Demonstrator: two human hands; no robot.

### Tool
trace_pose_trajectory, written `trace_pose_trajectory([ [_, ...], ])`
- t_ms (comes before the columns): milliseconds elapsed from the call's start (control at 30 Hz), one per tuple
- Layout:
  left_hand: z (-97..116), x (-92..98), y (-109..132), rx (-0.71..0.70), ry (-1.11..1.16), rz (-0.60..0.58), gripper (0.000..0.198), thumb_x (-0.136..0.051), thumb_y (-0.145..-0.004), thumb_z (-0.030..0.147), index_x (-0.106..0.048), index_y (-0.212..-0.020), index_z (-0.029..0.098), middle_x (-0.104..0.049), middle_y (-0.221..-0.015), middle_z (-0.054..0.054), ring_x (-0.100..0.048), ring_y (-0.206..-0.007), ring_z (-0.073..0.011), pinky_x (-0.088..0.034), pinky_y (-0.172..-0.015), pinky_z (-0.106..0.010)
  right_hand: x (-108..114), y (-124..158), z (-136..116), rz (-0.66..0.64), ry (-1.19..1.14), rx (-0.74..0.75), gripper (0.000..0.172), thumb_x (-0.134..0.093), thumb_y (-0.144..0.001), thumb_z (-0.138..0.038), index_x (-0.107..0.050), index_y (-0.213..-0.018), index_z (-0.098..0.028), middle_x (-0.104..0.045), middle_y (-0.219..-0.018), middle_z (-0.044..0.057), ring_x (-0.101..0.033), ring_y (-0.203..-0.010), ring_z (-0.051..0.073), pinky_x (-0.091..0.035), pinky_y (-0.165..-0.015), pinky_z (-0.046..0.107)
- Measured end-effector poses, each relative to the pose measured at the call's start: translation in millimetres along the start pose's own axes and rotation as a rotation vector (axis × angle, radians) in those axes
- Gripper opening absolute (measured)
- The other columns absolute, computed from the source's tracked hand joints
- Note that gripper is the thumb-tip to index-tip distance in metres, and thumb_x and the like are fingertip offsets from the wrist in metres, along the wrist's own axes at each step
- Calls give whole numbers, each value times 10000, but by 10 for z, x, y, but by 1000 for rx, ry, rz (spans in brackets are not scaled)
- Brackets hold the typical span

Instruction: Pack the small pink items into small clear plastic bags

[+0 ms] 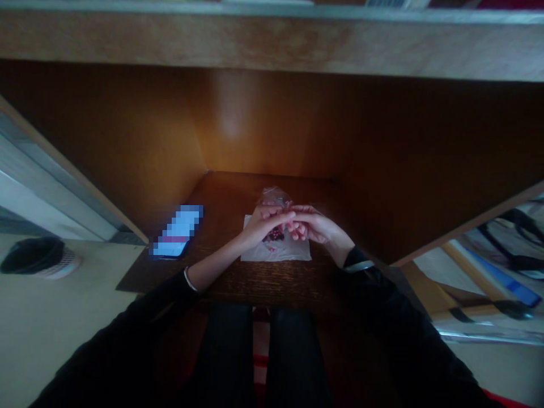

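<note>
My left hand (266,222) and my right hand (312,222) meet above a white sheet (293,253), fingertips pinched together. Whatever lies between the fingers is too small or too hidden to make out. Below them, partly covered by my left hand, is a cluster of small dark red bead-like pieces (272,234) on the sheet. A crumpled clear plastic bag (272,195) with reddish bits lies just behind the hands.
The brown wooden surface (229,195) is enclosed by wooden side and back panels, with a shelf edge (272,42) overhead. A phone (176,232) with a blurred screen lies at left. A lined waste bin (40,258) stands on the floor; shelved items (505,272) are at right.
</note>
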State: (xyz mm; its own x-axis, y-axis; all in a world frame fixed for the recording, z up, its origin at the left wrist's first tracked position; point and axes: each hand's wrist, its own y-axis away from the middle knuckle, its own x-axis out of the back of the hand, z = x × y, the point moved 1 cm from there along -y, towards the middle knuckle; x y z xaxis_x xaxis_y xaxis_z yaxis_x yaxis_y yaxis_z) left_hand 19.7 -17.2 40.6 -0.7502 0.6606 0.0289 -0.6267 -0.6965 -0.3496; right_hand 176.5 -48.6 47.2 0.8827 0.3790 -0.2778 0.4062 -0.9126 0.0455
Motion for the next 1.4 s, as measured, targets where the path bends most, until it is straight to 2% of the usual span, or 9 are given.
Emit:
trace_pose_trajectory([
  [67,40,-59,31,17,56,-58,282,-618,-851,357,-660,-663,151,-668,-620,-23,-620,-563,-124,-502,-585,-252,-10,2,28,-13,32,-7,173,-712,-735,-326,-640,-747,-170,-633,-542,-10,-588,-424,91,-433,-346,157],
  [233,62,-87,37,65,168,-79,199,-619,-834,236,-649,-650,167,-680,-627,-17,-651,-579,-141,-526,-563,-266,-10,0,40,-30,35,4,210,-730,-735,-348,-634,-780,-166,-615,-513,-29,-572,-385,87,-410,-318,159],
  [367,51,-70,-2,119,248,-110,197,-552,-834,207,-647,-664,182,-685,-641,-24,-660,-598,-161,-565,-596,-309,-20,-7,15,-9,21,12,224,-715,-758,-369,-616,-709,-175,-597,-498,-31,-553,-372,79,-381,-303,161],
  [567,-50,-14,-34,126,159,-29,225,-479,-879,229,-594,-692,179,-678,-663,-41,-659,-604,-160,-569,-581,-309,-35,-41,5,57,12,23,225,-678,-803,-348,-578,-675,-192,-548,-474,-47,-485,-362,51,-337,-305,151],
  [800,-53,-5,-43,197,315,106,237,-540,-866,234,-560,-641,162,-588,-590,-10,-573,-515,-106,-484,-506,-249,-65,-101,26,104,-58,103,208,-670,-814,-301,-565,-672,-191,-500,-482,-55,-442,-355,48,-310,-302,163],
  [1000,-85,-22,-43,221,244,182,191,-521,-859,253,-534,-684,178,-559,-579,10,-558,-505,-107,-455,-488,-252,-100,-128,33,137,16,143,220,-639,-830,-318,-582,-654,-198,-508,-452,-47,-448,-362,60,-327,-315,169],
  [1133,-108,-33,-38,137,137,181,245,-469,-873,259,-455,-635,204,-530,-552,16,-566,-511,-122,-497,-555,-295,-123,-144,44,134,127,196,236,-588,-874,-341,-592,-687,-197,-585,-513,-8,-495,-402,78,-377,-342,186],
  [1300,-79,-78,-41,53,240,107,261,-464,-846,268,-417,-597,206,-507,-519,27,-551,-460,-112,-490,-487,-275,-162,-141,33,139,196,262,269,-602,-872,-405,-586,-703,-196,-597,-498,-18,-530,-393,77,-411,-362,186],
  [1400,-116,-6,-58,45,192,201,274,-450,-857,263,-417,-590,206,-477,-487,37,-529,-440,-105,-452,-463,-253,-176,-140,33,140,224,295,324,-614,-848,-463,-560,-677,-193,-605,-477,-23,-549,-376,81,-427,-371,190],
])
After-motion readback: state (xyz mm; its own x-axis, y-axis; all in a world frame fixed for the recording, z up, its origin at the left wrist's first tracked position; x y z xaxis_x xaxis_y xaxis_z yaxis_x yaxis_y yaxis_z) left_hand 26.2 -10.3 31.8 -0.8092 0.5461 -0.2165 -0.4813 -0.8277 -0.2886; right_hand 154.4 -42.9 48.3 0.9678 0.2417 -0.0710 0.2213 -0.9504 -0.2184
